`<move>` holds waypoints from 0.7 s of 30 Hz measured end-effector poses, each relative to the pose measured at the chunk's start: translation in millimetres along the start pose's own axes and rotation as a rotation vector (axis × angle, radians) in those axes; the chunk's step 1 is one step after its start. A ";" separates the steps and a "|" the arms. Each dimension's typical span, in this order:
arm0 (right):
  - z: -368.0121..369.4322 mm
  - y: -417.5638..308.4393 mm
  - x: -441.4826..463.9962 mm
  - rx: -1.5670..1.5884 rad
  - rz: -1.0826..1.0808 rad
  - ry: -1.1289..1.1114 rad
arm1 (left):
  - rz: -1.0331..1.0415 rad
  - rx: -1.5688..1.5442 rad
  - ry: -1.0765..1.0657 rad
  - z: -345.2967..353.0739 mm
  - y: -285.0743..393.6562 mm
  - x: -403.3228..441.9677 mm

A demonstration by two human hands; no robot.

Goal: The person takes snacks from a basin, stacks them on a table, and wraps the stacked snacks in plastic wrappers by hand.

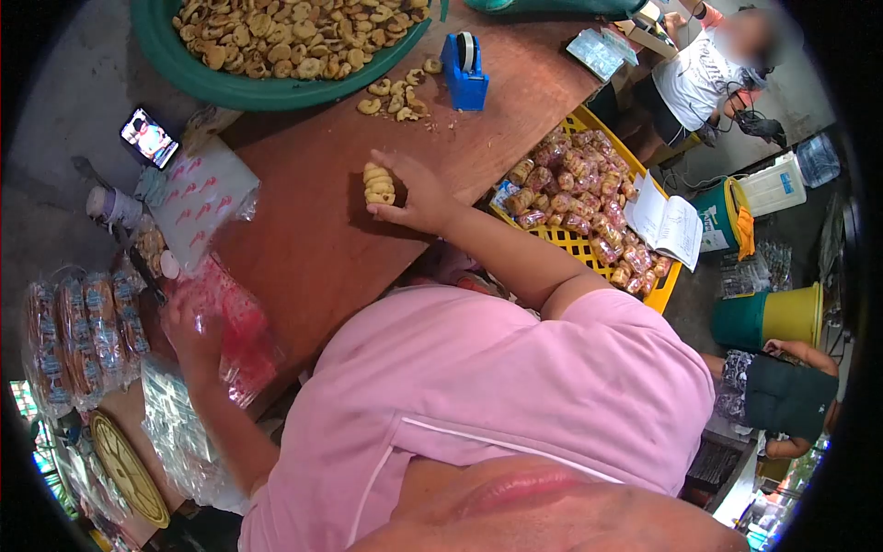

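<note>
My right hand (414, 195) rests on the brown wooden table, its thumb and fingers curled around a short stack of curled, pale-brown biscuits (378, 184). To the left, my left hand (195, 324) is closed at a pile of clear and pink plastic bags (241, 317); a bit of clear plastic glints at its fingertips, somewhat blurred. Several loose biscuits (397, 99) and crumbs lie beyond my right hand, beside a blue tape dispenser (465, 75). A wide green basin (267, 95) full of similar biscuits stands at the far edge.
A yellow crate (563, 241) with wrapped biscuit packs and an open notebook (664, 221) stands right of the table (313, 248). A phone (149, 138) and printed plastic sheet (204, 198) lie left. Packaged goods (87, 336) sit farther left. Two people (694, 78) are at the right.
</note>
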State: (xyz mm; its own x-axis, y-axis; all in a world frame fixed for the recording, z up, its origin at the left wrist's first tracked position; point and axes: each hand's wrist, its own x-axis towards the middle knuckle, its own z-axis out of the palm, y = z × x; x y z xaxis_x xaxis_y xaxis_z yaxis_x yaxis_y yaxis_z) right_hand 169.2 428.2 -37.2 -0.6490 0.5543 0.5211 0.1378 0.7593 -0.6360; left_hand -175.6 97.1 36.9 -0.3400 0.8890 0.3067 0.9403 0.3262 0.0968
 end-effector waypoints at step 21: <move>1.5 -4.5 -2.4 0.007 -0.042 0.035 | -0.260 -0.072 -0.067 33.8 19.0 -54.1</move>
State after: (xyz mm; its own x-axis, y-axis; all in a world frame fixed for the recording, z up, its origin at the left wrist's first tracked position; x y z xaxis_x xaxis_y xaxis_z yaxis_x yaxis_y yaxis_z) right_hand 169.0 423.0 -36.5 -0.6274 0.5340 0.5667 0.1058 0.7795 -0.6174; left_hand -139.9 66.1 -9.9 -0.5679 0.7984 0.2001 0.8192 0.5245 0.2320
